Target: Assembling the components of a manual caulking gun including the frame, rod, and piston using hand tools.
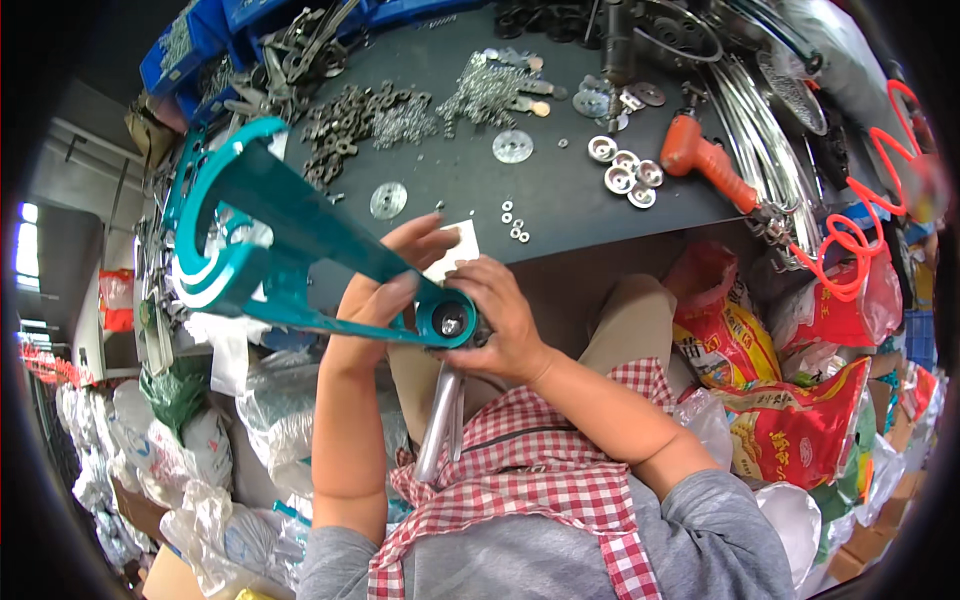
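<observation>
Holding a teal frame (pixel 300 235) above the lap, off the surface's (pixel 560 200) near edge. Left hand (pixel 385 290) gripping its arm, right hand (pixel 500 315) clenched around the hub, seemingly fitting a bolt; steady support needed.

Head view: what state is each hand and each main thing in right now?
Left hand: gripping the teal metal frame arm, fingers wrapped over it.
Right hand: closed around the frame's round hub end.
Teal metal frame arm: held up off the dark workbench, tilted.
Silver metal tube: hanging below the hub.
Orange-handled power tool: lying on the workbench, untouched.
</observation>
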`<action>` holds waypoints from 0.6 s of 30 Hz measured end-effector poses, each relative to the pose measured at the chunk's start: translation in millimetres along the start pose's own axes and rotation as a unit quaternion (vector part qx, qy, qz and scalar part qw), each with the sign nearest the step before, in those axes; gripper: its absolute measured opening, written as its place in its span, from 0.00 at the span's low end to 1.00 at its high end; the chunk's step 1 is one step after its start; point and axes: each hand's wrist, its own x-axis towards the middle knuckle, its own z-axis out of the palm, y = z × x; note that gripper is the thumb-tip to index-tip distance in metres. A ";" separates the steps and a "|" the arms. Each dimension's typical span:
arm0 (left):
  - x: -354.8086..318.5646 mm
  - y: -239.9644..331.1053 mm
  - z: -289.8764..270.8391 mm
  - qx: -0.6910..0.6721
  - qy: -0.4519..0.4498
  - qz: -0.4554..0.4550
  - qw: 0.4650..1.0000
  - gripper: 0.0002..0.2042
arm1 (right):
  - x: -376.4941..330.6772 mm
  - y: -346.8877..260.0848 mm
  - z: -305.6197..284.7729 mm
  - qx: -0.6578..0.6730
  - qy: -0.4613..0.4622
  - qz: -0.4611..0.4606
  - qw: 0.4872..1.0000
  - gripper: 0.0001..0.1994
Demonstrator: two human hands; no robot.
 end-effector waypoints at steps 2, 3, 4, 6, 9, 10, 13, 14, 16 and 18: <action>-21.9 -5.5 9.0 -0.047 0.055 0.021 0.997 0.31 | 0.3 -0.5 -2.3 0.004 0.007 -0.003 1.000 0.32; -32.1 -11.7 10.7 -0.098 0.114 0.035 0.988 0.34 | 0.3 0.1 -3.0 0.003 0.010 -0.001 1.000 0.32; -43.0 -24.5 11.6 0.006 0.102 0.033 0.994 0.36 | 0.9 -2.2 -1.6 0.010 0.010 0.001 1.000 0.30; -52.3 -46.0 21.0 0.143 0.107 0.028 0.983 0.38 | -0.4 0.1 -3.9 0.006 -0.002 -0.011 1.000 0.30; -51.6 -50.7 16.2 0.184 0.105 0.041 0.976 0.37 | 16.8 3.9 -32.4 0.020 -0.068 -0.005 0.997 0.26; -50.9 -51.1 16.0 0.162 0.097 0.050 0.981 0.37 | 30.0 16.3 -51.0 0.042 -0.116 -0.011 0.992 0.24; -47.5 -58.1 11.6 0.169 0.080 0.065 0.980 0.38 | 108.3 53.2 -98.0 -0.009 -0.014 0.071 0.997 0.17; -47.5 -60.5 10.7 0.178 0.075 0.093 0.977 0.38 | 148.7 63.9 -111.2 -0.042 -0.002 0.114 0.993 0.17; -46.0 -71.0 7.8 0.186 0.066 0.163 0.967 0.37 | 206.8 133.0 -118.2 -0.258 0.011 0.002 0.966 0.17; -49.7 -69.7 5.3 0.211 0.057 0.114 0.969 0.35 | 249.3 169.6 -114.9 -0.429 -0.058 0.072 0.898 0.16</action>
